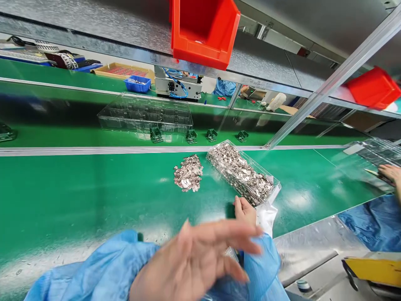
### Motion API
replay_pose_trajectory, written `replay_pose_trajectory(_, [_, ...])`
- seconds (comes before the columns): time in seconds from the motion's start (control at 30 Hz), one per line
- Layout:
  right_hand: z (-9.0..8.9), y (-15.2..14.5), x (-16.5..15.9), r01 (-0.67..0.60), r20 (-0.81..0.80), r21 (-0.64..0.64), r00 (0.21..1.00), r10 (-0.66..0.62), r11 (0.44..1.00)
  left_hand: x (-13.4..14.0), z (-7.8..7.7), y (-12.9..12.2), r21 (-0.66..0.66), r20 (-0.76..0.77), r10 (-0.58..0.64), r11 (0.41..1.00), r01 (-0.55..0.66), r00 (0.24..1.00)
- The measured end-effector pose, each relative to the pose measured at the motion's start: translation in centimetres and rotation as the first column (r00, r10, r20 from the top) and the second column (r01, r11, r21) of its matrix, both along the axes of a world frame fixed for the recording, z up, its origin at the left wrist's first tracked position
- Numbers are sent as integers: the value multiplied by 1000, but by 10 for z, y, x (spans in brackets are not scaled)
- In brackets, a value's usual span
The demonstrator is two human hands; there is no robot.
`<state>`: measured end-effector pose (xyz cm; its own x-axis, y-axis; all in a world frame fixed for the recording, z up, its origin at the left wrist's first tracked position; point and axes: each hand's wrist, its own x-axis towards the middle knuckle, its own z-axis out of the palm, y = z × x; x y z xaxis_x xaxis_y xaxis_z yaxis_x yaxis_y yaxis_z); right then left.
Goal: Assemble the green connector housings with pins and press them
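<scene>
My left hand (200, 259) is large in the foreground, palm showing and fingers stretched out, with nothing in it. It is somewhat blurred and hides part of my right sleeve. My right hand (246, 211) rests at the table's near side with its fingers curled together; what they hold, if anything, is hidden. Just beyond it lies a clear plastic box (275, 189) full of small silvery metal pieces (241, 167). Left of the box, a loose pile of similar metal pieces (189, 173) lies on the green table mat (94, 188). A white bag or cloth (267, 217) is under the box's near corner.
Several small green circuit-board assemblies (191, 136) stand behind the metal rail, near a clear compartment tray (144, 113). Overhead, a red bin (203, 37) sits on a shelf. At right, another person's hand (390, 172) is beside clear trays (376, 151). A slanted post (294, 115) rises there.
</scene>
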<state>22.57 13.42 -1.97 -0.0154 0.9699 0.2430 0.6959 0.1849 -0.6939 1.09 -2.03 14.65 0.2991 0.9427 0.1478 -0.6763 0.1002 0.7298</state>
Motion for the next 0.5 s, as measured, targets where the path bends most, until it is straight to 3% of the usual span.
replay_pose_trajectory(0.1, [1,-1,0,-14,-10,-4,1000,13,1000,5,-12,26,-232,157,45,973,-8,987])
replay_pose_trajectory(0.17, [2,-1,0,-14,-14,-5,1000,13,1000,6,-20,37,-322,155,93,946,-39,984])
replay_pose_trajectory(0.5, [-1,1,-1,-10,-32,13,999,10,1000,10,-31,48,-437,40,315,859,-267,948])
